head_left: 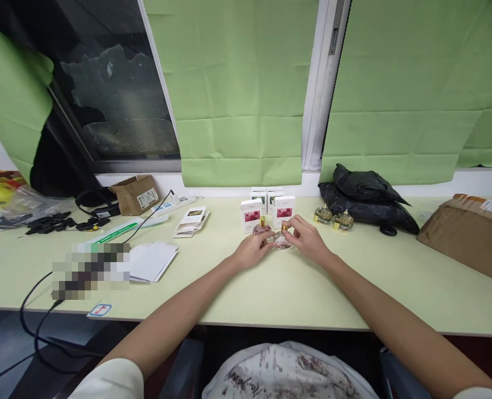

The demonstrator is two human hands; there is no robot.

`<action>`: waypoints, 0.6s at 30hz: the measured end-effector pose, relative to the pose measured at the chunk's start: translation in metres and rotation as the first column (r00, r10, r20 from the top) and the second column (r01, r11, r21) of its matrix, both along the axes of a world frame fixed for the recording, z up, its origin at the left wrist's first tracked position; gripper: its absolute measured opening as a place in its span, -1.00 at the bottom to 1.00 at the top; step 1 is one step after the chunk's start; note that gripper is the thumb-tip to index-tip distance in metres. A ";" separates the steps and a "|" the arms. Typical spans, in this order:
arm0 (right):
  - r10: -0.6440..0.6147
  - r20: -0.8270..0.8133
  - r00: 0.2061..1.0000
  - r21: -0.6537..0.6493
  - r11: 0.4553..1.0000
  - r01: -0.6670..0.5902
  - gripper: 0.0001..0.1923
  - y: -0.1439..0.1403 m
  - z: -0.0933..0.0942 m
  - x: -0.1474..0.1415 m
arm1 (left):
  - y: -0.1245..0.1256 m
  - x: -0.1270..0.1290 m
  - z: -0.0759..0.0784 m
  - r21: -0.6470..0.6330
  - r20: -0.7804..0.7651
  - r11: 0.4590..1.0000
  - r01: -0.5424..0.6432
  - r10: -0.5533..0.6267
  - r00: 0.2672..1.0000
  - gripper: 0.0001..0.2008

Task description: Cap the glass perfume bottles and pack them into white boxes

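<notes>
Left hand (252, 250): fingers curled round the pink bottle (262, 228), upright, gold cap at 12 o'clock.
Right hand (308, 238): fingertips pinching second bottle (284, 237), upright too.
Boxes (250, 215): at 12 o'clock, just behind.

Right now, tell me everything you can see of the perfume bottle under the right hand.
The perfume bottle is small, rounded and of clear, pink-tinted glass with a gold cap. It stands upright on the pale green table, just in front of two white boxes with pink pictures. The right hand has its fingertips on the cap; whether it truly pinches it is unclear. A second, similar bottle stands close on its left, at the left hand.
</notes>
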State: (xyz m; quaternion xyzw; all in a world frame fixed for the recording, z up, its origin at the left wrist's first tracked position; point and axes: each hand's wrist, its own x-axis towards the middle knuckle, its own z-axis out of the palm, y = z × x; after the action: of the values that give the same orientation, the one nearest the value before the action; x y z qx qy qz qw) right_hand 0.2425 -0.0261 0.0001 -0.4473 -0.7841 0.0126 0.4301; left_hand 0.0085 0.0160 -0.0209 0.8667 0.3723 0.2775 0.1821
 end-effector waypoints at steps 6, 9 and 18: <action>-0.001 -0.002 1.000 -0.011 1.000 0.001 -0.86 0.000 0.000 -0.001 | -0.002 0.000 0.003 -0.013 -0.004 1.000 -0.003 0.003 1.000 -0.49; -0.004 -0.002 1.000 -0.021 1.000 0.004 -0.84 0.001 -0.001 -0.001 | -0.003 0.000 0.004 -0.018 -0.002 1.000 -0.013 0.013 1.000 -0.49; -0.014 -0.040 0.999 -0.083 0.997 0.010 -0.74 -0.002 -0.001 -0.002 | -0.006 -0.004 0.014 0.039 0.128 0.999 -0.012 0.007 0.992 -0.59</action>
State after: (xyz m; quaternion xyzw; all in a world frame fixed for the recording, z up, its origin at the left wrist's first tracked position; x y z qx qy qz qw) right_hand 0.2409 -0.0280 -0.0010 -0.4691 -0.7713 0.0515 0.4271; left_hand 0.0049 0.0100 -0.0073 0.8489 0.3584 0.3406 0.1867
